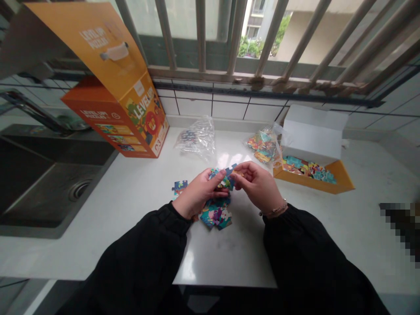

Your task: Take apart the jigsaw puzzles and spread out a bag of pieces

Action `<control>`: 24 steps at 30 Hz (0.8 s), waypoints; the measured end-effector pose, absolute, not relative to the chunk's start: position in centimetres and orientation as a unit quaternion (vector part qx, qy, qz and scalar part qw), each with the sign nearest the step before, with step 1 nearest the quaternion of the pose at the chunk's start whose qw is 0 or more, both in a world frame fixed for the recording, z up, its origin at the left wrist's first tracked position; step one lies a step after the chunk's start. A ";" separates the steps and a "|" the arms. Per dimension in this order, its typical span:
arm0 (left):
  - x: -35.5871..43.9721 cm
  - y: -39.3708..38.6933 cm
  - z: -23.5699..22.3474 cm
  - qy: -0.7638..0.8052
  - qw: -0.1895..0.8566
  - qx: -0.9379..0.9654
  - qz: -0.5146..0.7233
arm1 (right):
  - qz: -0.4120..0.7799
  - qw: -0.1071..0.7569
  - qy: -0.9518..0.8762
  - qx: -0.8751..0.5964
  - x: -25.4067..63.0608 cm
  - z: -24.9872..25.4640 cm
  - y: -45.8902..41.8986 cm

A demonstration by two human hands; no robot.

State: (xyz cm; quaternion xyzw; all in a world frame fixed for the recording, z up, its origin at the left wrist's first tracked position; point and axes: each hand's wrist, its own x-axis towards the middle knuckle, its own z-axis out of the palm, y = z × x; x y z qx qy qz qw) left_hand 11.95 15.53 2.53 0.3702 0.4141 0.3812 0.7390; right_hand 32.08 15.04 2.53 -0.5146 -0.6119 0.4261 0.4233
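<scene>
My left hand (206, 190) is closed on several blue and green jigsaw puzzle pieces (225, 180), with the thumb on top. My right hand (257, 183) pinches the edge of a puzzle piece at the right side of that bunch. Below the left hand, more puzzle pieces (216, 217) lie on the white counter, showing purple and white figures. Another blue piece (180, 185) lies just left of the left wrist. The hands cover part of the pile.
An orange puzzle box (141, 118) stands open at the back left, beside a dark sink (62, 197). A clear plastic bag (198, 138) and a bag of puzzle pieces (264, 144) lie behind the hands. An open yellow box (315, 186) holding pieces sits at right.
</scene>
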 end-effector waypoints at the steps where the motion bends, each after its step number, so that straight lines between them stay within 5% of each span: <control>1: 11.9 15.4 2.6 0.408 0.741 0.374 0.379 | 0.424 0.415 -0.626 -0.506 31.7 2.4 14.9; 19: 12.0 15.8 1.7 0.429 0.721 0.359 0.409 | 0.168 0.449 -0.714 -0.510 31.8 2.8 15.0; 24: 11.9 15.9 2.1 0.439 0.711 0.348 0.425 | 0.176 0.338 -0.705 -0.599 34.0 1.8 16.2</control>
